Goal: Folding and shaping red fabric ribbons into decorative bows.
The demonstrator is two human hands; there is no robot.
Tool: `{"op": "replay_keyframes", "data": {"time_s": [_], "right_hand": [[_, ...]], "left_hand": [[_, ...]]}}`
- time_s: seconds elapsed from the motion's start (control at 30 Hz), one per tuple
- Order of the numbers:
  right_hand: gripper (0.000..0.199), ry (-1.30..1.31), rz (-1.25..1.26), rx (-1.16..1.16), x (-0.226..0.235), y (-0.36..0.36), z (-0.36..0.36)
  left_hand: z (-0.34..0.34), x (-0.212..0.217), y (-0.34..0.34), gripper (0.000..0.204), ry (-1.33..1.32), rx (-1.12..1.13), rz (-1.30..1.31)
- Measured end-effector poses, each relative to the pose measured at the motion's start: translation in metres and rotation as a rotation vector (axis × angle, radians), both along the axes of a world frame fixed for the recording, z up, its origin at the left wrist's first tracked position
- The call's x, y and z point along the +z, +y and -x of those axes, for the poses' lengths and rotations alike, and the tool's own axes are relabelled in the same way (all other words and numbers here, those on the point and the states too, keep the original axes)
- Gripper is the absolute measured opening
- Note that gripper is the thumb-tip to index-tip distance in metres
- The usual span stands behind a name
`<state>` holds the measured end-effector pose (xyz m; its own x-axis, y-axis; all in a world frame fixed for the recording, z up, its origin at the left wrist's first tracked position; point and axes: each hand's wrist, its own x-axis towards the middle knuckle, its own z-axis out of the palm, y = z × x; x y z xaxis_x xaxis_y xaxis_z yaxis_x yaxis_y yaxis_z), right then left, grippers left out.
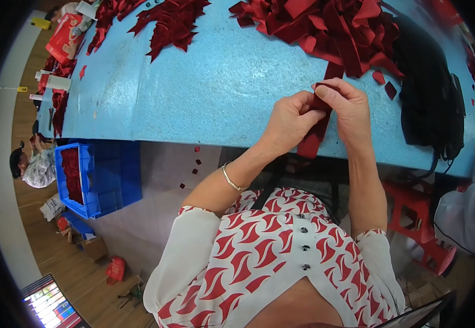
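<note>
Both grips (289, 121) (352, 112) pinch red strip (316, 134) (long, narrow).

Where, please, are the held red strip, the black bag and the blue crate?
Red strip (313, 139), head view: its lower part.
Black bag (428, 82), head view: middle of its body.
Blue crate (116, 177), head view: its side wall.

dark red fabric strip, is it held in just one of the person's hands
No, the left hand and the right hand both pinch the dark red fabric strip over the light blue table.
</note>
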<state>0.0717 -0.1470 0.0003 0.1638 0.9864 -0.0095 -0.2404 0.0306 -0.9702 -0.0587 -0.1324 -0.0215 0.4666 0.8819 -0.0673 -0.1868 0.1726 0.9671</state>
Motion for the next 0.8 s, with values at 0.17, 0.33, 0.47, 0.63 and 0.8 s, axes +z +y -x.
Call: {"op": "replay_keyframes", "data": {"time_s": [0.17,0.33,0.47,0.63,0.8], "right_hand": [[0.014,0.105,-0.016,0.05,-0.003,0.003,-0.005],[0.014,0.191,0.07,0.07,0.006,0.009,-0.007],[0.013,0.137,0.129,0.124,0.01,0.006,-0.008],[0.013,0.086,0.064,0.098,0.004,0.011,-0.003],[0.017,0.066,0.043,0.042,-0.004,0.017,0.002]], "left_hand": [[0.004,0.007,0.004,0.02,-0.03,-0.155,0.092],[0.007,0.009,0.008,0.017,-0.204,-0.307,0.334],[0.004,0.01,0.003,0.017,-0.185,-0.295,0.327],[0.004,0.006,0.001,0.016,-0.097,-0.292,0.179],[0.006,0.004,0.003,0.015,0.053,-0.273,0.014]]}}
